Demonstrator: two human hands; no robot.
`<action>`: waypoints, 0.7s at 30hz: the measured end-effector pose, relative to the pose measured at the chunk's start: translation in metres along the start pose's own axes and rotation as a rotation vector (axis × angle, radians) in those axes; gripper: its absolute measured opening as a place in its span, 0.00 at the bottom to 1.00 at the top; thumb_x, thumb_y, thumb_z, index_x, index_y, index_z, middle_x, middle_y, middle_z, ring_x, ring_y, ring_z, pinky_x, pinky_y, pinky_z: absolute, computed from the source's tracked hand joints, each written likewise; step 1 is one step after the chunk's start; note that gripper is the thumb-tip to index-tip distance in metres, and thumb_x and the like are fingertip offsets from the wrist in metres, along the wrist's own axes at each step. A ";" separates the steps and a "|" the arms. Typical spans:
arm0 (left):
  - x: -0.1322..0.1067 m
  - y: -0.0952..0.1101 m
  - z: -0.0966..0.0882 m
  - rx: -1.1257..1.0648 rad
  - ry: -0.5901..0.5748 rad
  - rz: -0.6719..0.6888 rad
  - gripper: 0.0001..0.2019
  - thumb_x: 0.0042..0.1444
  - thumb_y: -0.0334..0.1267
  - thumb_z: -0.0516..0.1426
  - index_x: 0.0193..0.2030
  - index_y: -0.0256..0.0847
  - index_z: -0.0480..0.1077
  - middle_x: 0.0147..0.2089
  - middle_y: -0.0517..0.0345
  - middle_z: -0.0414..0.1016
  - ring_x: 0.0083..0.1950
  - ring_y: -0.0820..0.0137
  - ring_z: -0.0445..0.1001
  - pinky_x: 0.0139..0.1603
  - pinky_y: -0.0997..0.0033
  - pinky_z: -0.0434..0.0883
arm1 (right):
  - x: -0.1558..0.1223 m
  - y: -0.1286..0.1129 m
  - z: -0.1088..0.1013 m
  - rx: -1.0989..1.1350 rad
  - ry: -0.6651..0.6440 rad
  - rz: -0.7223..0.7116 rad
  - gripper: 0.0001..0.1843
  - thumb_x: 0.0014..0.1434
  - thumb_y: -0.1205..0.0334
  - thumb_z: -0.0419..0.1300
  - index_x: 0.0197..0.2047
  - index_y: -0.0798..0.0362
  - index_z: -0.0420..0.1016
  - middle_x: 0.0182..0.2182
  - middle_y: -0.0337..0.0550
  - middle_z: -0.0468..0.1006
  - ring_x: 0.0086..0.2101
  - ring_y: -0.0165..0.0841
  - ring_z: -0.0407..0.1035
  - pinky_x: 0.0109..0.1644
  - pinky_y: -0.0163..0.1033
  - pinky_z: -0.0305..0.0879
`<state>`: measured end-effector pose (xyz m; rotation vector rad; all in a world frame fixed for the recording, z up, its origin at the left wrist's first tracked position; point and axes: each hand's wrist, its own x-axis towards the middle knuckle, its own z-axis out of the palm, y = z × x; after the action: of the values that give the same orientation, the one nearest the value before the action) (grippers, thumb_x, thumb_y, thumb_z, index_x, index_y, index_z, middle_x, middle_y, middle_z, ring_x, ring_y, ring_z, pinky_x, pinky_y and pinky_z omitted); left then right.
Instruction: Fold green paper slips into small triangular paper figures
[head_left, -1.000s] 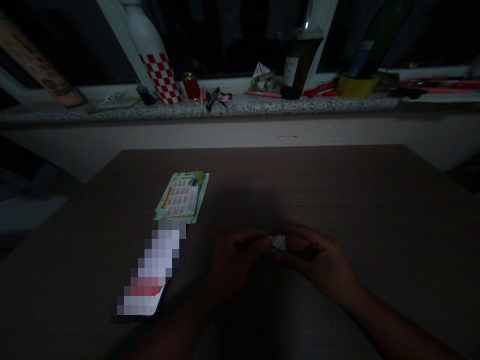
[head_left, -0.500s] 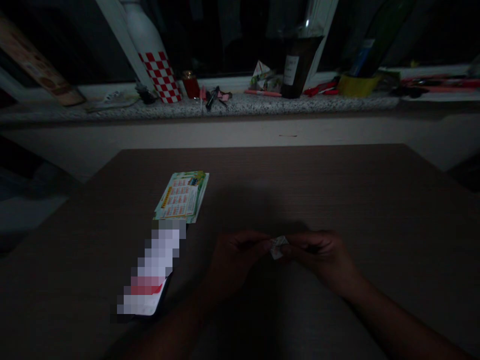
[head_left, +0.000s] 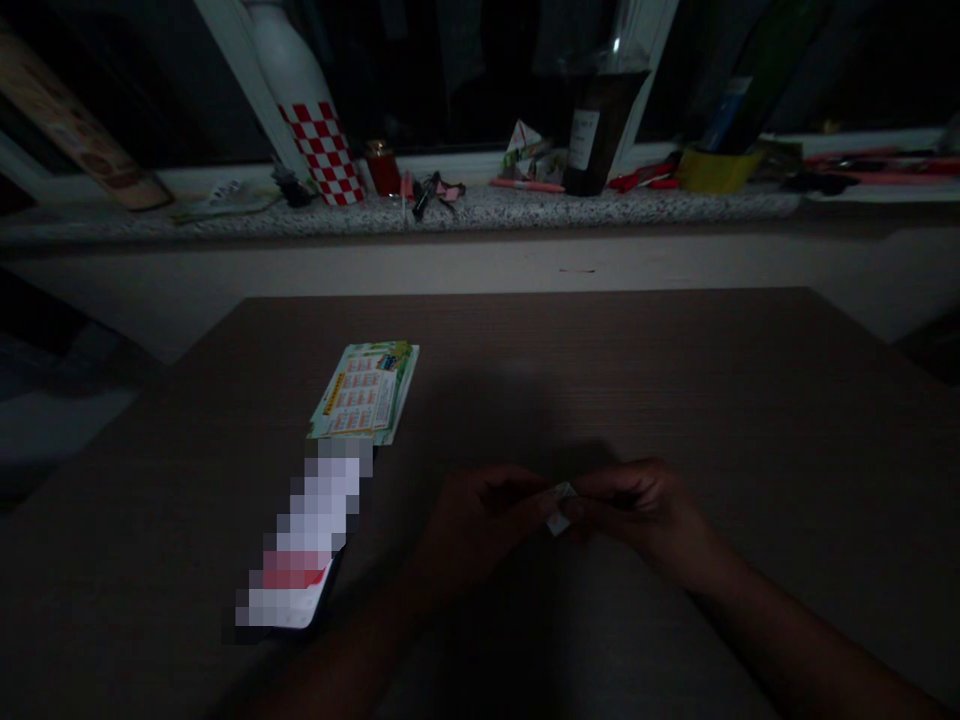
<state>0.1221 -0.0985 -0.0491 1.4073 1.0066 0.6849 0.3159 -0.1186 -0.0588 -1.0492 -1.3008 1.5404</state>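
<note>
A small folded piece of paper (head_left: 559, 521), whitish and angular, is pinched between my two hands above the dark wood table (head_left: 720, 400). My left hand (head_left: 487, 520) grips its left side with thumb and fingers. From the other side, the thumb and fingertips of my right hand (head_left: 645, 510) press on it. The fingertips hide much of the paper, and the dim light blurs its folds. To the left lies a stack of printed calendar cards (head_left: 364, 395). Nearer to me, a phone with a lit, pixelated screen (head_left: 315, 530) rests beside my left forearm.
Along the speckled stone sill (head_left: 495, 207) stand a white bottle with red checks (head_left: 319, 140), a small red jar (head_left: 383, 170), a dark labelled bottle (head_left: 592, 140) and a yellow pot (head_left: 716, 170). A folded paper shape (head_left: 523, 145) sits there too.
The folded paper and my left fingertips have shifted slightly right and toward me. Less of the paper shows between the fingers. Phone and cards have stayed put.
</note>
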 end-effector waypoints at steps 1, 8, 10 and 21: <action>0.000 0.000 0.000 0.083 -0.022 0.022 0.12 0.56 0.44 0.58 0.35 0.38 0.76 0.31 0.57 0.78 0.32 0.71 0.73 0.32 0.76 0.66 | 0.000 0.000 0.000 -0.006 -0.010 0.005 0.07 0.54 0.62 0.66 0.37 0.52 0.83 0.23 0.40 0.82 0.23 0.27 0.74 0.27 0.29 0.71; 0.001 0.003 0.000 0.287 -0.121 0.150 0.19 0.63 0.46 0.50 0.28 0.37 0.74 0.22 0.63 0.66 0.24 0.76 0.61 0.25 0.78 0.56 | 0.002 0.005 -0.004 0.035 -0.036 0.038 0.07 0.53 0.61 0.67 0.35 0.54 0.83 0.22 0.41 0.81 0.21 0.27 0.72 0.26 0.30 0.70; 0.003 0.001 0.000 0.262 -0.122 0.139 0.19 0.63 0.46 0.50 0.28 0.37 0.73 0.22 0.64 0.64 0.24 0.77 0.61 0.25 0.78 0.56 | 0.004 0.007 -0.004 0.060 -0.030 0.059 0.07 0.52 0.61 0.67 0.34 0.54 0.83 0.22 0.40 0.80 0.20 0.26 0.71 0.25 0.30 0.69; 0.010 -0.010 0.008 0.076 0.088 0.062 0.19 0.61 0.48 0.50 0.26 0.36 0.68 0.21 0.64 0.61 0.23 0.76 0.59 0.24 0.77 0.56 | 0.010 0.014 0.009 -0.057 -0.004 0.010 0.17 0.56 0.50 0.62 0.25 0.57 0.74 0.19 0.37 0.72 0.21 0.25 0.64 0.24 0.30 0.60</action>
<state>0.1322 -0.0947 -0.0612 1.4907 1.0709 0.7663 0.3029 -0.1132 -0.0727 -1.0901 -1.3514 1.5217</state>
